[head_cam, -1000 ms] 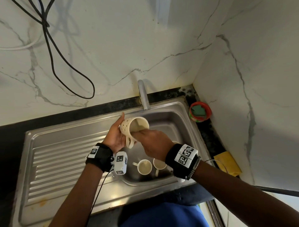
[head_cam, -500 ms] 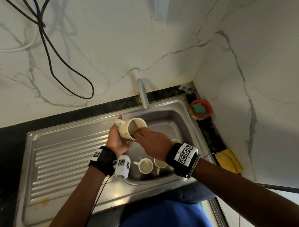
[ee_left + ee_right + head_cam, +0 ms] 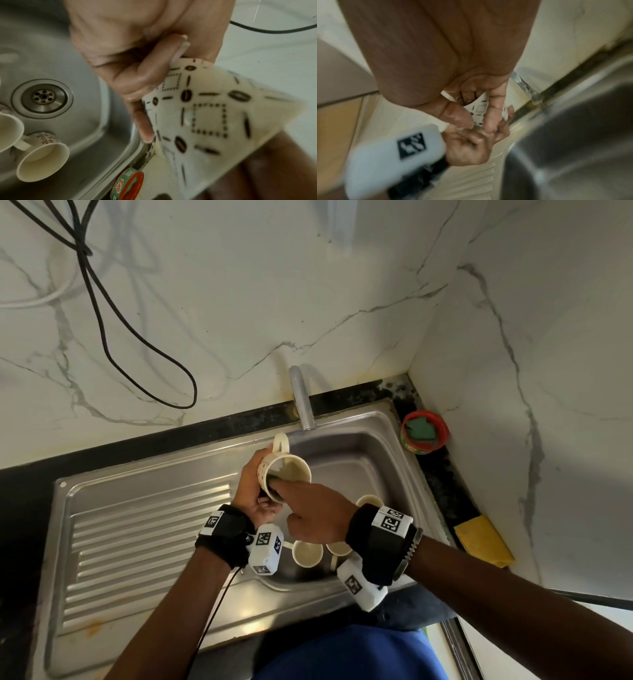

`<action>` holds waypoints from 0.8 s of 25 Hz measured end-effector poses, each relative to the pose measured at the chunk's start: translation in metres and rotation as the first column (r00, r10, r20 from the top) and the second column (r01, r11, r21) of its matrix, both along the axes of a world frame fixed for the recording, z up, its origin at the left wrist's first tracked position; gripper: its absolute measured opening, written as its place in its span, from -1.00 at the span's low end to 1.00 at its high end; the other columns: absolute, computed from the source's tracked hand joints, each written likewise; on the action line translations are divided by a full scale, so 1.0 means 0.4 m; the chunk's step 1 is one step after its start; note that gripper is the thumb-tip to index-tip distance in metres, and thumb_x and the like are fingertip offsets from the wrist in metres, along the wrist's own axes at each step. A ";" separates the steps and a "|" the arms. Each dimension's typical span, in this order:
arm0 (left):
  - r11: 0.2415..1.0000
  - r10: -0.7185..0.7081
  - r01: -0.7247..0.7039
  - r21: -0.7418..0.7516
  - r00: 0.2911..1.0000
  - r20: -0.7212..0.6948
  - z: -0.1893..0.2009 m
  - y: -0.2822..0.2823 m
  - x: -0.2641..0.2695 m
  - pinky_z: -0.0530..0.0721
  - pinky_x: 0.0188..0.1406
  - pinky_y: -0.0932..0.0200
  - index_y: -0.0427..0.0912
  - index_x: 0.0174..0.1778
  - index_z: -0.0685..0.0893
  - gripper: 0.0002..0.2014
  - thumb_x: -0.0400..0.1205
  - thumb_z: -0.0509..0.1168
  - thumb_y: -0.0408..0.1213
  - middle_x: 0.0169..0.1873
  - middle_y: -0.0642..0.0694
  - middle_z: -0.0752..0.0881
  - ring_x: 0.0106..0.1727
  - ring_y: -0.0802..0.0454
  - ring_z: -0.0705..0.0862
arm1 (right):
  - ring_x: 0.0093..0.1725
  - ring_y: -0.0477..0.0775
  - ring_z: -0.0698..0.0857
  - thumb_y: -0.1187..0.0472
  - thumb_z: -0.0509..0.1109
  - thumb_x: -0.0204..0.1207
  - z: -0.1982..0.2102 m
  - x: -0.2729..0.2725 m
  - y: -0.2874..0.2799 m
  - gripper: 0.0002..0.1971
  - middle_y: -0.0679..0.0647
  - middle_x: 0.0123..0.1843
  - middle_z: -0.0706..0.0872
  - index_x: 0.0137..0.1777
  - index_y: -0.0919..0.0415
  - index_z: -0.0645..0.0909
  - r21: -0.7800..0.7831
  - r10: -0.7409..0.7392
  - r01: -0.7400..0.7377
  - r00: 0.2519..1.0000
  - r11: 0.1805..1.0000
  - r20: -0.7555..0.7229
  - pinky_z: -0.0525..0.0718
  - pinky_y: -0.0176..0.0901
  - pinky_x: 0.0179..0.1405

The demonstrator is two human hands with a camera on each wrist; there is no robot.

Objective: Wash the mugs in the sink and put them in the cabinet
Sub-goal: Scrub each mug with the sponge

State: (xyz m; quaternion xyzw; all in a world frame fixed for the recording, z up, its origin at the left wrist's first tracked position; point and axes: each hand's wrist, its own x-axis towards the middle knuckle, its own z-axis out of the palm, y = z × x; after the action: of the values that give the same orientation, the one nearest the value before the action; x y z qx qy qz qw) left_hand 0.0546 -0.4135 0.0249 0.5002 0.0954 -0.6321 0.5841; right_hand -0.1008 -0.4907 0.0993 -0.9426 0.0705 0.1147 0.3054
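- Above the sink (image 3: pixel 387 440), the left hand (image 3: pixel 255 491) is wrapped round the body of a patterned mug (image 3: pixel 284 470), which is tipped so its mouth faces the right hand (image 3: pixel 317 517) and its handle points toward the tap (image 3: pixel 303 398).
- The mug's long axis runs from left palm to right fingers, so the right hand is the nearer one for the inside; its fingers reach over the rim, clamped on a dark green scrubber (image 3: pixel 274 486), thumb outside on the wall.
- Down in the basin, three more mugs wait near the person's side; one (image 3: pixel 42 162) lies on its side, empty.
- Beside the sink's far right corner, a red tub (image 3: pixel 424 433) holds a green pad.
- Judging from this, washing has barely started; no cabinet is in view.
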 end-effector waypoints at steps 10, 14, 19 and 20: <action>0.994 -0.097 0.100 0.038 0.992 -0.078 -0.004 0.007 0.004 0.17 -0.73 0.44 -0.18 -0.31 0.67 -0.51 0.55 0.45 0.24 -0.53 -0.04 0.57 -0.76 0.19 0.29 | -0.04 0.21 0.79 0.10 0.55 0.45 0.005 0.021 -0.008 -0.45 0.08 0.17 0.76 0.42 0.15 0.50 -0.185 0.036 -0.060 0.990 0.981 -0.133 0.47 -0.16 -0.37; 0.997 -0.046 0.052 0.049 0.992 -0.119 -0.008 -0.001 -0.024 0.18 -0.71 0.43 -0.14 -0.22 0.71 -0.56 0.55 0.44 0.23 -0.57 0.02 0.57 -0.74 0.19 0.34 | 0.29 0.22 0.74 0.14 0.43 0.56 0.010 0.039 -0.013 -0.48 0.11 0.42 0.70 0.52 0.21 0.54 -0.469 -0.037 -0.026 0.992 0.883 -0.124 0.62 0.02 -0.09; 0.999 0.034 -0.034 -0.008 0.999 0.042 0.001 -0.019 -0.057 0.55 -0.51 0.22 -0.11 -0.29 0.83 -0.60 0.54 0.49 0.19 -0.43 -0.06 0.73 -0.49 0.08 0.63 | 0.03 0.23 0.81 0.02 0.37 0.60 0.013 0.023 0.007 -0.72 0.07 0.01 0.79 0.17 0.17 0.70 -0.344 -0.077 0.057 0.996 0.937 -0.046 0.55 -0.06 -0.24; 1.000 0.005 -0.005 -0.017 1.000 0.002 -0.005 -0.018 -0.053 0.49 -0.60 0.29 -0.11 -0.21 0.83 -0.59 0.48 0.54 0.22 -0.42 -0.03 0.71 -0.55 0.12 0.59 | 0.17 0.23 0.80 0.02 0.41 0.56 0.004 0.019 -0.003 -0.63 0.08 0.17 0.80 0.30 0.16 0.68 -0.348 -0.090 0.073 0.995 0.935 -0.034 0.64 -0.03 -0.22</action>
State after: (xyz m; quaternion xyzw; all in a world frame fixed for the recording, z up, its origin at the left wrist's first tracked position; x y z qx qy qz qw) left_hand 0.0332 -0.4207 0.0230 0.4955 0.0905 -0.6308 0.5903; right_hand -0.0932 -0.4917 0.1010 -0.9748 0.1361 0.1111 0.1373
